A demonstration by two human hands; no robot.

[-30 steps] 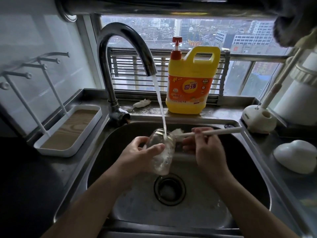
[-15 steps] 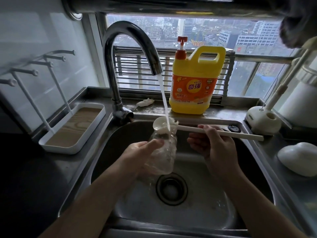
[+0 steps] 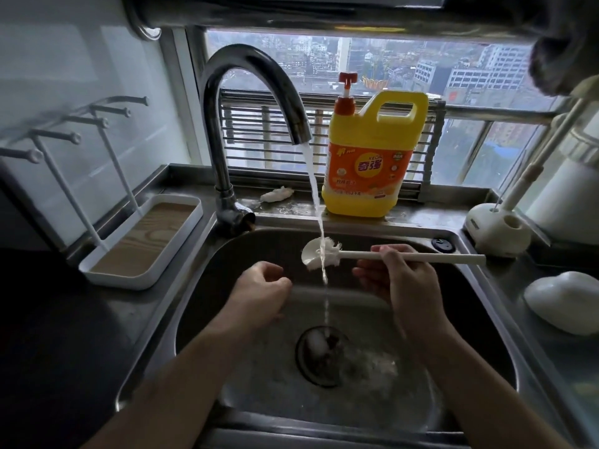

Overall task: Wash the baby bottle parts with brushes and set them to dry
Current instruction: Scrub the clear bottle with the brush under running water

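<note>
My right hand [image 3: 402, 280] pinches the white handle of a bottle brush [image 3: 408, 257], held level over the sink [image 3: 479, 319]. The brush's white head sits at the left end, right in the stream falling from the tap [image 3: 246, 79]. My left hand [image 3: 259, 290] hovers over the sink left of the stream, fingers loosely curled, with nothing visible in it. The clear bottle is not plainly visible; a pale, glinting patch [image 3: 372, 367] lies on the sink floor right of the drain [image 3: 321, 354].
A white drying rack [image 3: 139, 241] with pegs stands on the left counter. A yellow detergent jug [image 3: 372, 157] is behind the sink. On the right are a white brush stand [image 3: 496, 228] with another brush and a white rounded lid [image 3: 567, 303].
The brush came out of the bottle and its head now sits alone under the stream. My left hand no longer holds the bottle, which has left its grip.
</note>
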